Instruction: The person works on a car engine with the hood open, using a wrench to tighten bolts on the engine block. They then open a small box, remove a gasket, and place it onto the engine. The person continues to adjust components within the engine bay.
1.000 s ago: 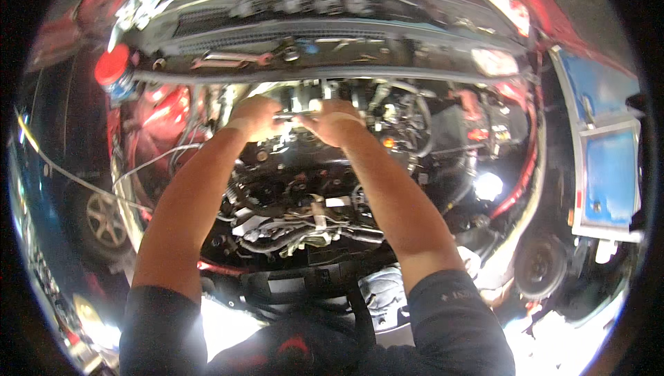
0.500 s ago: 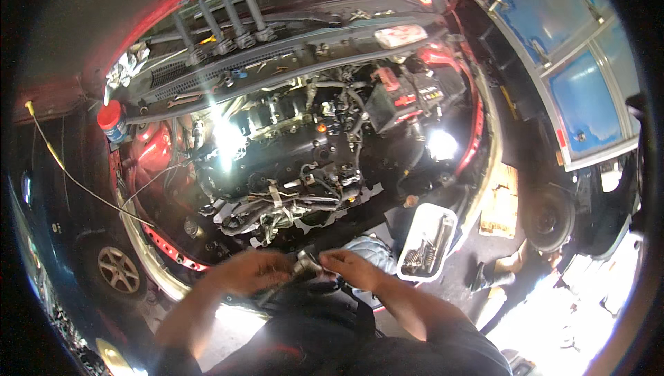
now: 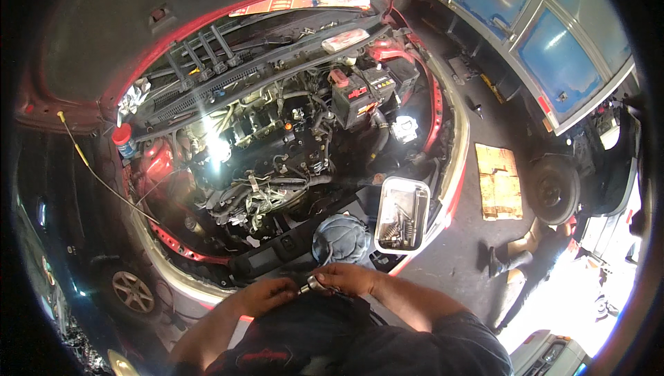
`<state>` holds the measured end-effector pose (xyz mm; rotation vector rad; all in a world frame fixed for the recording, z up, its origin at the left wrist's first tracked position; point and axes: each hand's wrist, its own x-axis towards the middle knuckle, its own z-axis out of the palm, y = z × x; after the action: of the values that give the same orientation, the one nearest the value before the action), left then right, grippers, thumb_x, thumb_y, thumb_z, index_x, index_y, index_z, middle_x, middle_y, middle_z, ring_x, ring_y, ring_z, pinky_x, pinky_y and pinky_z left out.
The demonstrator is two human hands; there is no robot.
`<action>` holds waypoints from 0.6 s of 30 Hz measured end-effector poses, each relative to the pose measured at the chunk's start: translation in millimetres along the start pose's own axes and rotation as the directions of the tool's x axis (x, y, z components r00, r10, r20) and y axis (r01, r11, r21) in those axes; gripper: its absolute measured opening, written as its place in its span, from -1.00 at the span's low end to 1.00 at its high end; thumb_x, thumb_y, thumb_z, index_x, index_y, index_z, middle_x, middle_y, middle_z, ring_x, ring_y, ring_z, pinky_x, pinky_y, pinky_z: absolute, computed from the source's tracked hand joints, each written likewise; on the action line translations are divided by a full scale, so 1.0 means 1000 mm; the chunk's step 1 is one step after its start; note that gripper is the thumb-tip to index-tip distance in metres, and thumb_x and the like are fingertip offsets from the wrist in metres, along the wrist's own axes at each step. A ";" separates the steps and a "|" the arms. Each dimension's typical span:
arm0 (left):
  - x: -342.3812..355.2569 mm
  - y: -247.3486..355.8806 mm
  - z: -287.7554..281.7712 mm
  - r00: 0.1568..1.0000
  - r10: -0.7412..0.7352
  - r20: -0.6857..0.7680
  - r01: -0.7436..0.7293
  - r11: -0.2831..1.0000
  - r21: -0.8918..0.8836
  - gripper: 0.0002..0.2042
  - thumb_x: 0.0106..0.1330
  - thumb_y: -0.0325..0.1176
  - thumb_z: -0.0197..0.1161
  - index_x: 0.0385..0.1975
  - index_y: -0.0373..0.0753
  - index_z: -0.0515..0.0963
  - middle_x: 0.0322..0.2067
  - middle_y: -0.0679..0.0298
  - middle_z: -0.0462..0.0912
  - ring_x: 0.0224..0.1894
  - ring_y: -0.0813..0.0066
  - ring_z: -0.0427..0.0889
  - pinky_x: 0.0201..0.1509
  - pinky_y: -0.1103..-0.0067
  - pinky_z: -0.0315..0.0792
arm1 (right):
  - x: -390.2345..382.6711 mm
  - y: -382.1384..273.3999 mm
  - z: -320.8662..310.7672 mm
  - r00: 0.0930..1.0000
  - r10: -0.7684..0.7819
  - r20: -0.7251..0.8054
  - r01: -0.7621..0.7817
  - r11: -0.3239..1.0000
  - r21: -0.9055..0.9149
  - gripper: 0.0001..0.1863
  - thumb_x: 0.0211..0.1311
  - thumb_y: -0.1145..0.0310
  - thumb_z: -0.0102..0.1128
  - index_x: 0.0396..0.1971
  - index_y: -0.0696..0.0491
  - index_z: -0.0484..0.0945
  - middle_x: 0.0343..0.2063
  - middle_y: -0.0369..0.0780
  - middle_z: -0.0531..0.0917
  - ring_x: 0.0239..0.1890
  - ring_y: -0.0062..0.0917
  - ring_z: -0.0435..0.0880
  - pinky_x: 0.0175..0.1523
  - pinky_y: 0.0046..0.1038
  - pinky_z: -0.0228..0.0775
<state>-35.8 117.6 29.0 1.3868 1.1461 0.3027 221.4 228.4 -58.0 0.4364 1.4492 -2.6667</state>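
Close to my body, over the front edge of the engine bay, my left hand [image 3: 268, 294] and my right hand [image 3: 351, 279] come together around a small shiny metal piece [image 3: 313, 284]. It has a rounded end, and its exact kind is too small to make out. Both hands have their fingers closed on it, the left at its lower end, the right at the rounded end. Just beyond my right hand lies a blue-grey bundled cloth or cap [image 3: 340, 239]. Right of that, a white-rimmed tray [image 3: 426, 203] holds several bolts and springs.
Ahead lies the open engine bay with wiring [image 3: 266, 200] and a black battery [image 3: 360, 103]. A red-lidded jar [image 3: 123, 139] stands at its left edge. Ignition coils [image 3: 207, 54] rest below the windscreen. Flattened cardboard [image 3: 499, 182] and another person's legs [image 3: 522, 251] are on the floor at right.
The view has shifted, so the engine bay and tray sit farther left. My hands have come nearer my body, still together on the metal piece, and the blue-grey bundle shows more fully.
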 end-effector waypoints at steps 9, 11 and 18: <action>0.007 -0.003 0.018 0.764 -0.239 -0.599 0.192 0.971 -0.143 -0.67 0.45 -0.17 0.15 -0.09 -0.36 0.55 -0.32 0.04 0.67 -0.23 0.27 0.63 -0.07 0.42 0.46 | -0.017 -0.004 -0.018 0.732 -0.010 -0.682 0.061 0.997 0.052 -0.28 0.37 -0.27 0.05 0.10 0.15 0.47 -0.24 -0.25 0.55 -0.27 -0.58 0.49 -0.18 -0.51 0.35; 0.035 0.000 0.026 0.732 -0.140 -0.667 0.139 0.989 -0.055 -0.64 0.43 -0.17 0.16 -0.06 -0.41 0.53 -0.28 -0.03 0.68 -0.19 0.22 0.67 -0.08 0.38 0.48 | 0.000 -0.003 -0.010 0.763 -0.031 -0.646 0.068 0.997 0.033 -0.30 0.35 -0.19 0.17 0.12 0.19 0.42 -0.30 -0.29 0.53 -0.29 -0.63 0.47 -0.21 -0.53 0.35; 0.094 0.012 0.062 0.857 -0.095 -0.507 0.029 0.990 -0.137 -0.66 0.46 -0.27 0.13 0.05 -0.42 0.48 -0.12 0.00 0.67 -0.05 0.20 0.69 0.01 0.35 0.56 | 0.020 0.019 0.002 0.648 -0.090 -0.757 0.010 0.994 -0.110 -0.19 0.29 -0.27 0.17 0.09 0.27 0.44 -0.29 -0.14 0.61 -0.33 -0.52 0.54 -0.25 -0.41 0.41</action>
<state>61.5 154.3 -16.7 1.1831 1.5764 0.7191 205.2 217.8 -77.7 1.7037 1.7440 -2.5188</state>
